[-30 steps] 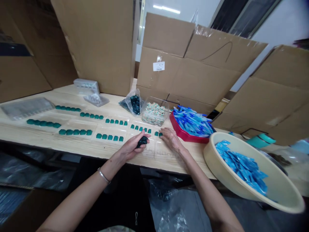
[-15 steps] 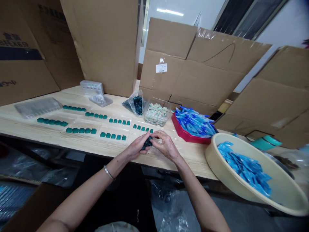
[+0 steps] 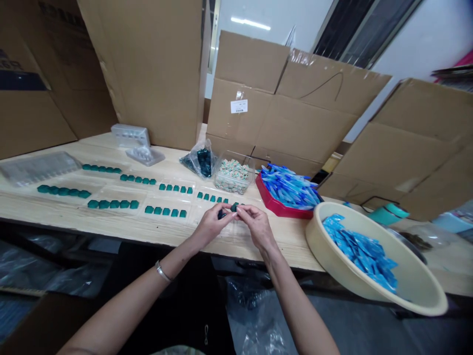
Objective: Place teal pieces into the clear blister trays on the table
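Note:
My left hand [image 3: 211,226] is curled around a dark clump of small teal pieces [image 3: 221,214] above the table's front edge. My right hand [image 3: 254,224] meets it from the right, its fingertips pinching one teal piece [image 3: 234,207] at the clump. Both hands hover over a clear plastic blister tray [image 3: 225,230]. To the left lie more clear trays, each with a row of teal pieces [image 3: 165,211].
A bag of dark teal pieces [image 3: 201,161] and a clear tub of pale small items [image 3: 231,175] stand behind the trays. A red tray of blue packets [image 3: 284,208] and a cream bowl [image 3: 332,266] of blue sachets are at right. Cardboard boxes [image 3: 295,113] wall the back.
My right hand left the tray where it rested and came back to the clump in my left hand, pinching a piece from it. The view shifted slightly.

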`<state>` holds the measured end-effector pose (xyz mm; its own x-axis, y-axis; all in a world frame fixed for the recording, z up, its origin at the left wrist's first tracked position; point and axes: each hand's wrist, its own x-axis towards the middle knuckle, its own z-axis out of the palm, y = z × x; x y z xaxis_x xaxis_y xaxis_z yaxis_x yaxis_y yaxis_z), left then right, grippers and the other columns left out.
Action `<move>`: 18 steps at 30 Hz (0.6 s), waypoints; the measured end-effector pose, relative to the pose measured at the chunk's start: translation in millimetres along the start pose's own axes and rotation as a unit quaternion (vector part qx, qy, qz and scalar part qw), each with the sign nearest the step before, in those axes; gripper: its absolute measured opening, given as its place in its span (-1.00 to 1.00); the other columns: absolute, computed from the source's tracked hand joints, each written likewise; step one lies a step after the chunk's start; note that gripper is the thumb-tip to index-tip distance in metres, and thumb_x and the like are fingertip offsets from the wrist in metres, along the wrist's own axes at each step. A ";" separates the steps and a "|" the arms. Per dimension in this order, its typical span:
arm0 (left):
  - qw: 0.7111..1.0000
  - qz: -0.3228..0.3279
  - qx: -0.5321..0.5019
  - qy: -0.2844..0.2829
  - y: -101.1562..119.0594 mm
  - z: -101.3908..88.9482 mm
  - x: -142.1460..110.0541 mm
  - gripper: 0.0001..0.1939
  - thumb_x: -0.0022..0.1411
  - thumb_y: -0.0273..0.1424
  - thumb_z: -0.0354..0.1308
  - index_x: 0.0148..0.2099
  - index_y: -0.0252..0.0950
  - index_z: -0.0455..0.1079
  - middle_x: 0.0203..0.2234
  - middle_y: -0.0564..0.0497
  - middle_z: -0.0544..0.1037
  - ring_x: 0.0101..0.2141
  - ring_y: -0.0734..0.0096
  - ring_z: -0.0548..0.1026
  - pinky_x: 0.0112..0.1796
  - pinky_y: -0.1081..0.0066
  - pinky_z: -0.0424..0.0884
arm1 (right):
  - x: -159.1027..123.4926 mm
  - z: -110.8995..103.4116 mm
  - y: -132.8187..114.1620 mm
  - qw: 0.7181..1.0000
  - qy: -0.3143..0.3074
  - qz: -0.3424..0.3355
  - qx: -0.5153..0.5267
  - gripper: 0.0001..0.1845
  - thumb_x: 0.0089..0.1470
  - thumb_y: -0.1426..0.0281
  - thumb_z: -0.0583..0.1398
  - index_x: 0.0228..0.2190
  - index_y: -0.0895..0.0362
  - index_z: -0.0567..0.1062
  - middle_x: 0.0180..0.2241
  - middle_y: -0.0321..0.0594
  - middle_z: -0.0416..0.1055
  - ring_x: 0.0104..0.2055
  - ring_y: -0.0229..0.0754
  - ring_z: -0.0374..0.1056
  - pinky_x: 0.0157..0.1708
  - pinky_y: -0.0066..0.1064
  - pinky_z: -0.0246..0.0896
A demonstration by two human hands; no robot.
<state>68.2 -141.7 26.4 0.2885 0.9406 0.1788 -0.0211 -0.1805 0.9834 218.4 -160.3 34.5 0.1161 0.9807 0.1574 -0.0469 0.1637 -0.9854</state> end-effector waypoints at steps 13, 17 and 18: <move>0.991 0.090 0.093 -0.027 -3.0 6.0 1.9 -0.78 0.09 -0.41 0.10 -0.18 -0.27 0.44 -0.36 -0.01 0.51 -0.32 0.39 0.43 -0.22 0.47 0.29 | -11.2 -4.4 8.9 0.998 -0.016 0.042 0.038 -0.68 -0.06 0.18 0.23 -0.31 0.15 0.45 -0.44 -0.24 0.47 -0.45 -0.24 0.41 -0.30 -0.33 0.37; 0.989 0.099 0.105 -0.030 -6.3 7.1 -2.7 -0.71 0.09 -0.39 0.13 -0.10 -0.25 0.43 -0.42 0.03 0.48 -0.37 0.41 0.41 -0.21 0.45 0.27 | -14.0 -16.9 9.3 0.998 0.004 0.062 0.031 -0.66 -0.16 0.23 0.31 -0.31 0.15 0.47 -0.48 -0.27 0.48 -0.48 -0.27 0.40 -0.32 -0.35 0.36; 0.991 0.090 0.100 -0.020 -7.2 6.5 -3.8 -0.69 0.08 -0.37 0.14 -0.08 -0.25 0.42 -0.45 0.04 0.46 -0.39 0.43 0.40 -0.23 0.46 0.27 | -12.7 -22.9 9.2 0.999 0.022 0.044 0.006 -0.66 -0.16 0.24 0.31 -0.31 0.15 0.49 -0.45 -0.26 0.50 -0.46 -0.26 0.41 -0.30 -0.34 0.35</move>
<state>73.4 -145.9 18.4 0.3358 0.8767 0.3445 0.1127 -0.4005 0.9093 239.3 -173.7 22.0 0.1554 0.9857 0.0660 -0.0710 0.0778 -0.9944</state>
